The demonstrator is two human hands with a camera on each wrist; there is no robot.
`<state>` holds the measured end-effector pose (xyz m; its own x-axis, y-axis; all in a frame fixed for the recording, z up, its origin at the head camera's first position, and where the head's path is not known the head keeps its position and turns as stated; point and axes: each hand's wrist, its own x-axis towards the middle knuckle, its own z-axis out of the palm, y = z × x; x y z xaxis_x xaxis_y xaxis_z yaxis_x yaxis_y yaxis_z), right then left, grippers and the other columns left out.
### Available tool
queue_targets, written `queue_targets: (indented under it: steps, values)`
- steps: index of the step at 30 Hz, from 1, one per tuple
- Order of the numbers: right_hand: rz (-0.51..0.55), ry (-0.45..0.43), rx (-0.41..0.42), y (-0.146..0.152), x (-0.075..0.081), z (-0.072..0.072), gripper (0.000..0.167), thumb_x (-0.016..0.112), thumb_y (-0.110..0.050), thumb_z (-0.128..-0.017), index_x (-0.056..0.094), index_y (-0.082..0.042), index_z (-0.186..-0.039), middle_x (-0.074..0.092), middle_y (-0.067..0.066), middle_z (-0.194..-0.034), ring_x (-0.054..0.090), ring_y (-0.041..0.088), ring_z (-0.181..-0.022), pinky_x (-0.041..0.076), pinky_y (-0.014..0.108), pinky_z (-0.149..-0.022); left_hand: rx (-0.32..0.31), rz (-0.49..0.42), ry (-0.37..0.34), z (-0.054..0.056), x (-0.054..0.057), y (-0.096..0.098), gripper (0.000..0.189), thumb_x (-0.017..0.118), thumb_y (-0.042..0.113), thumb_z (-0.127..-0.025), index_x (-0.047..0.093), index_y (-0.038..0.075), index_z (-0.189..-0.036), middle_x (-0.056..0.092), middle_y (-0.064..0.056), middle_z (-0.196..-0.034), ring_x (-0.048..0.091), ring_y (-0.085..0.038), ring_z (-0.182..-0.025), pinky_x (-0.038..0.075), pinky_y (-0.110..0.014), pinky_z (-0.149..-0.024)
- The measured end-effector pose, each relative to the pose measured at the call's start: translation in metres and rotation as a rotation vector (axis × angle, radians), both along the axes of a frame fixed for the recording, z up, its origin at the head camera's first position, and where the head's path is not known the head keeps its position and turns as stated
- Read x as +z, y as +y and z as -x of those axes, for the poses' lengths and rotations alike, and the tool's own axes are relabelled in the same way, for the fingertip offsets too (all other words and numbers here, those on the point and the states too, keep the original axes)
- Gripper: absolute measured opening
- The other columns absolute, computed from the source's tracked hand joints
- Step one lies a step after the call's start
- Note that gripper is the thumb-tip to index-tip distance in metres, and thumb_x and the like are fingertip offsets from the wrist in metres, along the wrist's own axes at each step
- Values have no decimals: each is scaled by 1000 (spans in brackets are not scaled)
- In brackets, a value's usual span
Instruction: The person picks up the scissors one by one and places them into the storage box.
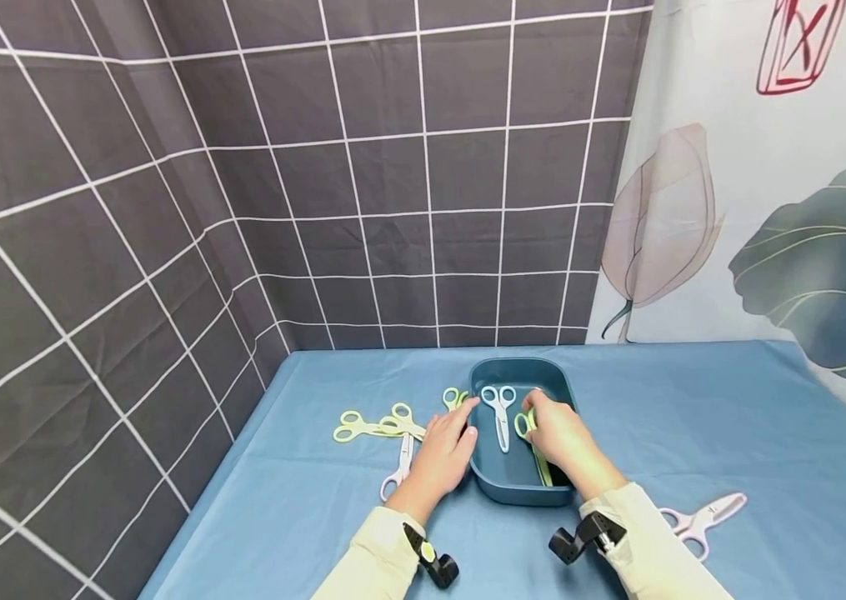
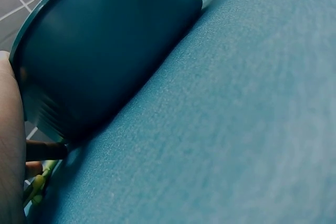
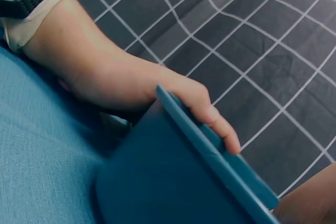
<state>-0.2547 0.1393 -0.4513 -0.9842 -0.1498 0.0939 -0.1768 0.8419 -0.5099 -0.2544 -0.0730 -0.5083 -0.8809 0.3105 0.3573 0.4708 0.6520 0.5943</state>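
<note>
My left hand [image 1: 439, 457] holds the left wall of a dark blue plastic bin [image 1: 518, 495]; in the right wrist view one finger hooks over its rim. Its other fingers sit low outside, beside yellow-green scissors in the left wrist view. My right hand [image 1: 561, 433] reaches into the bin and pinches green scissors [image 1: 543, 467] by the handle, blades pointing toward me. White and pale blue scissors [image 1: 502, 425] lie flat in the bin, handles toward the back. Yellow-green scissors [image 1: 453, 397] lie at the bin's left side, partly hidden by my left hand.
Left of the bin, yellow-green scissors [image 1: 359, 427] overlap another yellow-green pair [image 1: 402, 418], near pale pink and white scissors [image 1: 402, 467]. Pale pink scissors [image 1: 709, 517] lie right of my right sleeve. A blue cloth [image 1: 272, 500] covers the table; a tiled-pattern curtain [image 1: 385, 175] hangs behind.
</note>
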Motion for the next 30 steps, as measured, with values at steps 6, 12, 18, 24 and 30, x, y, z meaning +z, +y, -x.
queue_targets:
  steps: [6,12,18,24,30]
  values:
    - [-19,-61,-7,-1,-5,4,32,77,-2,-83,60,-4,-111,65,9,-85,59,24,-74,50,44,-67,-1,-1,6,-1,-1,5,49,41,25,-103,46,18,-152,53,-8,-150,47,-29,-139,23,-60,-118]
    - [-95,-6,-25,-3,-8,0,16,67,3,-86,60,-3,-99,59,19,-91,57,32,-77,51,48,-68,-6,-2,3,-1,1,5,49,41,25,-104,45,18,-152,52,-9,-151,46,-30,-140,22,-61,-118]
    - [-215,55,2,-6,-10,-6,16,59,8,-92,66,-6,-90,52,16,-87,54,27,-67,50,43,-61,-8,0,3,-1,0,5,49,41,25,-104,46,19,-152,52,-9,-151,46,-30,-140,23,-61,-117]
    - [-299,167,37,-7,-11,-5,21,64,6,-88,66,-11,-75,60,5,-71,56,23,-70,50,42,-61,-9,-5,16,-1,1,4,48,42,22,-104,47,17,-151,53,-10,-150,47,-32,-139,24,-63,-116]
    - [-300,144,101,-6,-5,1,27,63,8,-85,58,-11,-67,55,3,-65,49,19,-62,46,38,-58,-12,-10,1,0,2,2,48,42,21,-104,46,16,-152,52,-11,-150,46,-31,-140,22,-62,-117]
